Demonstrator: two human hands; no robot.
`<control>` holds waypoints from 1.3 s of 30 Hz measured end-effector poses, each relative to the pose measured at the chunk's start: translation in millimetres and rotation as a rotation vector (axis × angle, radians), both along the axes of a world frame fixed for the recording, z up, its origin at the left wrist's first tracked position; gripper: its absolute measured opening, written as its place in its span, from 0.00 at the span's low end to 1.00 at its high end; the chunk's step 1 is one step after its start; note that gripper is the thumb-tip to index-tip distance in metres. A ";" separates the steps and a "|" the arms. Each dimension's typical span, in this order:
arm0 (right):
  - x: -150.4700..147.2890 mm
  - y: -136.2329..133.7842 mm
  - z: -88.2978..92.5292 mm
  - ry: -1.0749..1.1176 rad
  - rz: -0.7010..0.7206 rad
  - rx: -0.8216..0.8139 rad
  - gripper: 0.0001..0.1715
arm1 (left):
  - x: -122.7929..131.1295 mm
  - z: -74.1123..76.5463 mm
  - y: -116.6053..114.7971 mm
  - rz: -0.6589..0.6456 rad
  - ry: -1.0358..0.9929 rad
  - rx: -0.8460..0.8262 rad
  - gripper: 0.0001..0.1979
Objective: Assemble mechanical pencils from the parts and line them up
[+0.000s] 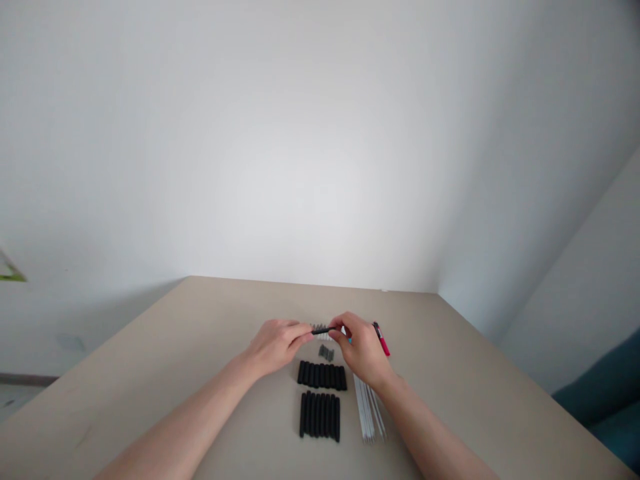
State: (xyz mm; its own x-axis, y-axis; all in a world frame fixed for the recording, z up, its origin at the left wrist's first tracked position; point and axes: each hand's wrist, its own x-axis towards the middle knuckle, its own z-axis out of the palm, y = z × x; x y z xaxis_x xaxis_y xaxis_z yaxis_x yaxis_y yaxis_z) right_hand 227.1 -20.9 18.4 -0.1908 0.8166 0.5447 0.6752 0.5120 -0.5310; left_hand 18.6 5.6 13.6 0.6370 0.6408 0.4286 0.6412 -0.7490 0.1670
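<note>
Hands (pixel 363 350) partly block white rods (pixel 365 413) | 2 black-tube rows (pixel 321 416) | red pen (pixel 383 343), probably

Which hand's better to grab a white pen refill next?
Probably the right hand: the white pen refills lie close by its wrist, while the left hand is farther away. Both hold a slim black tube, so the right would have to let go first.

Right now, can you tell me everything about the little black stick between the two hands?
The black stick looks thin and straight, perhaps plastic. It runs nearly level across the picture, rising slightly rightward. The left hand pinches one end and the right hand the other, hiding both tips. It seems held above the table.
</note>
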 end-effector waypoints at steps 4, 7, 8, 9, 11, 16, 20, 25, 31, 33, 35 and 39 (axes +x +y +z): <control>1.3 1.1 -0.9 -0.004 -0.008 0.013 0.04 | -0.8 -2.2 1.2 0.017 0.042 0.010 0.15; 2.1 1.7 -1.4 -0.006 -0.023 0.011 0.04 | -2.3 -2.6 1.4 0.018 0.047 0.016 0.13; 2.2 1.7 -1.6 -0.007 -0.027 0.007 0.04 | -2.6 -2.7 1.4 0.017 0.046 0.017 0.12; 2.3 1.7 -1.6 -0.007 -0.031 0.003 0.04 | -2.9 -2.7 1.6 0.015 0.045 0.017 0.12; 2.3 1.7 -1.7 -0.006 -0.040 -0.006 0.04 | -3.2 -2.7 2.1 0.016 0.046 0.016 0.12; 3.0 1.3 -1.4 -0.018 -0.080 -0.022 0.04 | -3.8 -3.6 3.7 0.038 0.035 0.015 0.11; 4.0 2.2 -2.5 -0.025 -0.121 -0.034 0.05 | -4.8 -4.2 5.0 0.064 -0.007 0.007 0.12; 4.4 4.0 -4.6 -0.038 -0.111 -0.033 0.06 | -5.8 -3.9 4.9 0.071 -0.049 -0.006 0.12; 3.4 3.9 -5.1 -0.031 -0.044 -0.046 0.07 | -4.9 -1.3 4.2 0.059 -0.097 -0.015 0.14; 3.2 3.6 -5.0 -0.035 -0.022 -0.043 0.08 | -4.8 -0.8 3.9 0.058 -0.119 -0.013 0.14; 2.7 2.7 -4.5 -0.040 0.010 -0.038 0.08 | -4.8 -0.9 3.6 0.055 -0.137 -0.012 0.14; -1.2 -3.2 -1.1 -0.058 0.141 -0.039 0.08 | -4.8 -1.8 3.1 0.054 -0.152 -0.006 0.14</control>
State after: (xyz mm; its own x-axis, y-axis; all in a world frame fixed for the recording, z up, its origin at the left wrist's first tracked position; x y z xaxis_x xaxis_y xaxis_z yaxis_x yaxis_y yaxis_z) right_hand 225.9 -24.1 17.3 -0.3354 0.7998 0.4978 0.6284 0.5836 -0.5142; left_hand 13.9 8.8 11.8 0.5293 0.6752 0.5138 0.6475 -0.7128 0.2697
